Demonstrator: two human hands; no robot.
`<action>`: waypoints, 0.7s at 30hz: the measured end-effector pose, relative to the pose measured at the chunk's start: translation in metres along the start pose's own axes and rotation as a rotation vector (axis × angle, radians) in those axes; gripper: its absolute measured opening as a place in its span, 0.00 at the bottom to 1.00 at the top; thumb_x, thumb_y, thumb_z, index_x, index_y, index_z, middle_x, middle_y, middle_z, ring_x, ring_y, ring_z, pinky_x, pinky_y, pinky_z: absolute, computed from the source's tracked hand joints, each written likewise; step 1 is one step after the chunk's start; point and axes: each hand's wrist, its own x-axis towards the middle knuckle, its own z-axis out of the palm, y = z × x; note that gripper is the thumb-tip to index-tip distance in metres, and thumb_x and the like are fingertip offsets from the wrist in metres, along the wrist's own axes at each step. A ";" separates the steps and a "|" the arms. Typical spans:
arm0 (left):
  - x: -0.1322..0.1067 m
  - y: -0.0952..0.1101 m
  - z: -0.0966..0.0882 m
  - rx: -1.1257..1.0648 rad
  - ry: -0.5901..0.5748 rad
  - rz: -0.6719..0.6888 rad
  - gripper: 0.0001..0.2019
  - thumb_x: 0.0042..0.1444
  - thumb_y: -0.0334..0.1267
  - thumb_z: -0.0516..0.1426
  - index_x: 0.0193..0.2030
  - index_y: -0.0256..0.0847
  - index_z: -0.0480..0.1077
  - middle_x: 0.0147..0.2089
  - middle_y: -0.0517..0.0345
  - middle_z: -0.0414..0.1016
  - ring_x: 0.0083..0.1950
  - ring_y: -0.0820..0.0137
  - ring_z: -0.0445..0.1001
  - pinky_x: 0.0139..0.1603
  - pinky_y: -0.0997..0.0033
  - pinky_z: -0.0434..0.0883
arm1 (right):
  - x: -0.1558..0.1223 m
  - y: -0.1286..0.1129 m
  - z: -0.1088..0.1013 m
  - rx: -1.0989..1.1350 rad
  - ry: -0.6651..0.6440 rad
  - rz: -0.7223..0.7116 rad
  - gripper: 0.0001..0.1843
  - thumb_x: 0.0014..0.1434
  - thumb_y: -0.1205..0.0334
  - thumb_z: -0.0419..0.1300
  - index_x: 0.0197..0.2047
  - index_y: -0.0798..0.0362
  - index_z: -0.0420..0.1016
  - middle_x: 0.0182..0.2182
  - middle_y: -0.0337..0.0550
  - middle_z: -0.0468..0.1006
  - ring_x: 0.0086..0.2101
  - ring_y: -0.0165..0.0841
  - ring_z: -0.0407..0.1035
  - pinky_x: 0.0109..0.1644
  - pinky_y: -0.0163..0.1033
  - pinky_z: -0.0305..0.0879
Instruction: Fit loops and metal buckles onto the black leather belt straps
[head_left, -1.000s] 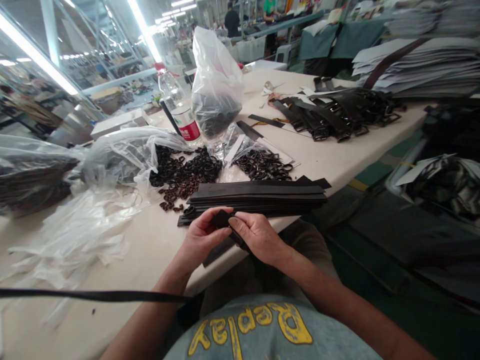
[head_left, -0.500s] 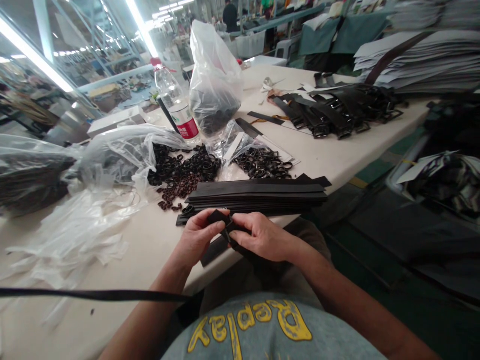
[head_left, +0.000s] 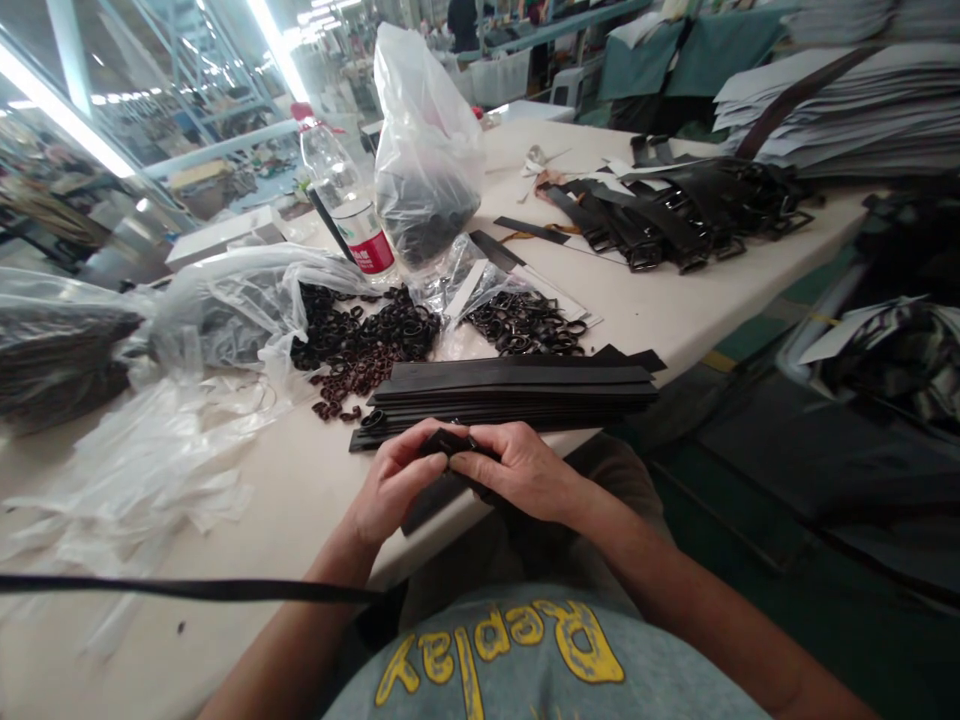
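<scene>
At the table's near edge my left hand [head_left: 394, 482] and my right hand [head_left: 521, 472] meet, both pinching the end of a black strap [head_left: 450, 445] between fingers and thumbs. The strap's tail [head_left: 429, 503] runs down and left under my hands. Just behind them lies a flat stack of black straps [head_left: 517, 390]. Piles of small dark loops [head_left: 367, 345] and black rings [head_left: 525, 325] sit beyond the stack.
Crumpled clear plastic bags [head_left: 165, 450] cover the left of the white table [head_left: 300, 490]. A water bottle [head_left: 349, 205] and a standing plastic bag [head_left: 427, 150] are behind the loops. Buckled belts [head_left: 675, 220] lie at the far right. A black strap [head_left: 187, 590] crosses the near left.
My hands have closed more tightly together over the strap end, hiding most of it. The view has shifted slightly; the rest stays put.
</scene>
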 end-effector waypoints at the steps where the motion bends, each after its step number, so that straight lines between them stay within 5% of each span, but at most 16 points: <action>1: 0.000 0.001 0.000 0.006 -0.016 -0.004 0.14 0.52 0.41 0.67 0.45 0.41 0.80 0.43 0.52 0.81 0.45 0.62 0.76 0.49 0.67 0.72 | 0.000 0.000 0.001 -0.028 -0.001 0.014 0.17 0.66 0.50 0.57 0.38 0.54 0.79 0.26 0.36 0.73 0.29 0.30 0.65 0.33 0.33 0.58; 6: 0.005 0.003 0.007 0.020 0.145 0.017 0.07 0.47 0.38 0.70 0.34 0.41 0.81 0.33 0.58 0.79 0.36 0.72 0.74 0.40 0.76 0.71 | 0.002 0.000 0.004 -0.198 0.047 0.017 0.16 0.64 0.52 0.59 0.31 0.54 0.75 0.24 0.36 0.71 0.27 0.28 0.64 0.31 0.33 0.54; 12: 0.012 0.014 0.011 -0.149 0.352 0.057 0.11 0.36 0.38 0.74 0.28 0.41 0.81 0.30 0.61 0.78 0.32 0.76 0.72 0.34 0.80 0.69 | -0.002 -0.003 0.003 0.081 -0.159 0.112 0.14 0.66 0.54 0.56 0.32 0.54 0.70 0.24 0.35 0.73 0.24 0.27 0.68 0.28 0.31 0.61; 21: 0.009 0.006 0.021 -0.304 0.240 -0.111 0.15 0.35 0.38 0.74 0.32 0.40 0.82 0.29 0.57 0.80 0.29 0.69 0.77 0.30 0.70 0.76 | -0.004 0.003 0.013 0.123 -0.041 0.086 0.16 0.70 0.51 0.51 0.36 0.53 0.69 0.25 0.34 0.72 0.20 0.25 0.68 0.26 0.30 0.64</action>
